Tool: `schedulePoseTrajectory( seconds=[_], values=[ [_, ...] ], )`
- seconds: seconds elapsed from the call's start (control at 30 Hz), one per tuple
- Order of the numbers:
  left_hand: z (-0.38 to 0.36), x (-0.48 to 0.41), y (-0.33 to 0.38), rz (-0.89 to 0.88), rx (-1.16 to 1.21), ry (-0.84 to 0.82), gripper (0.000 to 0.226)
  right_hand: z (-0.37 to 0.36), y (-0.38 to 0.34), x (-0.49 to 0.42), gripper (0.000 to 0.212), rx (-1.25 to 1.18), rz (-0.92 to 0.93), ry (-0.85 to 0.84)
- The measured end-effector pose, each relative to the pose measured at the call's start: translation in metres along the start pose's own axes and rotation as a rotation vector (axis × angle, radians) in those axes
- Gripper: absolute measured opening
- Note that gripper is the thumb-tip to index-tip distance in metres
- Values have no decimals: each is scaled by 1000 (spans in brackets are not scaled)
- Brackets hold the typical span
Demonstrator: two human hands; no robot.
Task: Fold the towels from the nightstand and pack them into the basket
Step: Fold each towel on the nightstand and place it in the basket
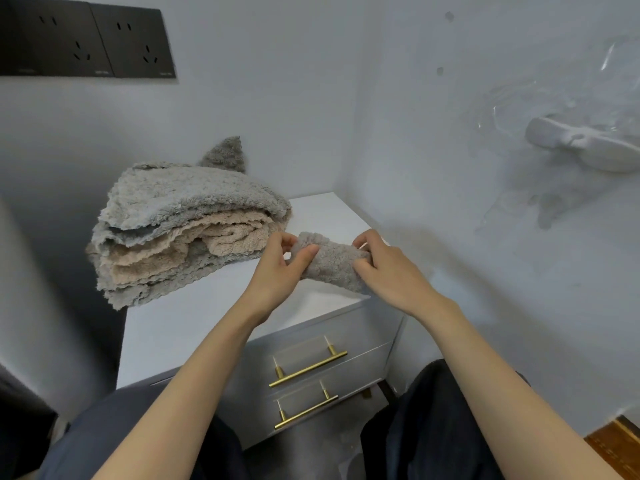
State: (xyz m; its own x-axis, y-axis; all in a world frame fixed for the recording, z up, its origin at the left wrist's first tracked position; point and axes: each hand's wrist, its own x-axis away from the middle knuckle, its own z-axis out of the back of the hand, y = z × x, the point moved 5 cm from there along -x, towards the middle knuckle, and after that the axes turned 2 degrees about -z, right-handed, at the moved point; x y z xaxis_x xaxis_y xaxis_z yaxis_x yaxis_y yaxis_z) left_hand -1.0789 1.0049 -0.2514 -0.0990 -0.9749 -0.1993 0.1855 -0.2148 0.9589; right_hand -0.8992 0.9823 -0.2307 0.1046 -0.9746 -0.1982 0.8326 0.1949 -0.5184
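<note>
A small grey-brown fluffy towel (332, 263), folded into a narrow bundle, is held just above the right part of the white nightstand (194, 317). My left hand (280, 271) pinches its left end with thumb and fingers. Its right end is gripped by my right hand (384, 268). To the left on the nightstand top lies a loose pile of towels (180, 223), grey and beige layers, with a darker grey corner sticking up behind. No basket is in view.
The nightstand stands in a wall corner and has two drawers with brass bar handles (308, 368). Black wall sockets (86, 39) sit at the upper left. A white fitting under clear plastic (581, 143) sticks out of the right wall. My knees are below.
</note>
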Motion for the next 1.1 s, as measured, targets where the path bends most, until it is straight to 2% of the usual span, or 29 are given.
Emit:
schedulePoseTrajectory(
  seconds=[0.13, 0.23, 0.33, 0.47, 0.73, 0.83, 1.0, 1.1],
  values=[
    [-19, 5, 28, -81, 64, -21, 19, 25, -5, 16, 16, -31, -2, -46],
    [-29, 8, 45, -88, 111, -67, 19, 47, -6, 32, 19, -239, -50, -81],
    [-44, 12, 67, -95, 115, -155, 22, 65, -4, 54, 28, -423, -106, -129],
    [-72, 29, 94, -113, 114, -290, 30, 79, 10, 89, 38, -508, -229, -174],
    [-138, 76, 100, -52, 76, -488, 36, 97, 54, 166, 28, -521, -399, -145],
    [-164, 98, 97, -36, 8, -567, 43, 97, 74, 201, 32, -555, -439, -127],
    [-203, 130, 86, -51, -83, -713, 33, 93, 112, 258, 41, -566, -503, -110],
    [-229, 149, 75, -17, -87, -779, 27, 87, 140, 294, 32, -585, -554, -93]
  ],
)
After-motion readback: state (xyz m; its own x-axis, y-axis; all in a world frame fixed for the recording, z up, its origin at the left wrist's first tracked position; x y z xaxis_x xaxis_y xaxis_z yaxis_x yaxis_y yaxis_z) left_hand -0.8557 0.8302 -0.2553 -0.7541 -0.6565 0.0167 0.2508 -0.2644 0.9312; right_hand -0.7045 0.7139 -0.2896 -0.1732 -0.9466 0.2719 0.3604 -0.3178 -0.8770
